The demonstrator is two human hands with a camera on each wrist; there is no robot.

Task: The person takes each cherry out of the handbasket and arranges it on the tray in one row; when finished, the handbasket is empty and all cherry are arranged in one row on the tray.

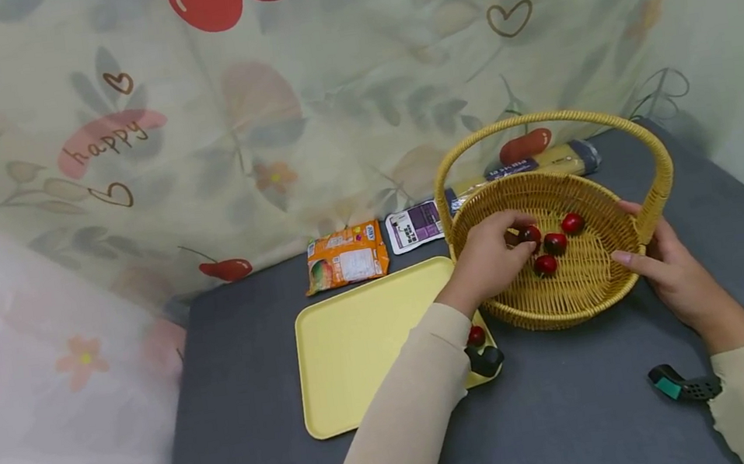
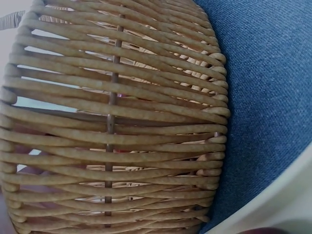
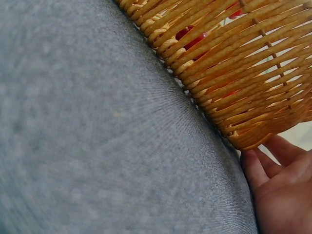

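A yellow wicker basket (image 1: 565, 308) with a tall arched handle stands on the grey cloth, three dark red cherries (image 1: 555, 243) lying loose on its woven floor. Reaching in over the left rim, my left hand (image 1: 488, 257) pinches another cherry (image 1: 529, 235) between thumb and fingers. My right hand (image 1: 681, 284) grips the basket's right side below the handle, its thumb over the rim. The basket's wall (image 2: 117, 122) fills most of the left wrist view and hides that hand's fingers. In the right wrist view, the fingers (image 3: 253, 168) lie against the lower edge of the weave.
A pale yellow tray (image 1: 352, 352) lies left of the basket, partly under my left forearm, with a cherry (image 1: 476, 336) at its right end. Behind are an orange snack packet (image 1: 347, 255), a purple-and-white packet (image 1: 414, 226) and a long noodle-like pack (image 1: 556, 159) by the printed curtain.
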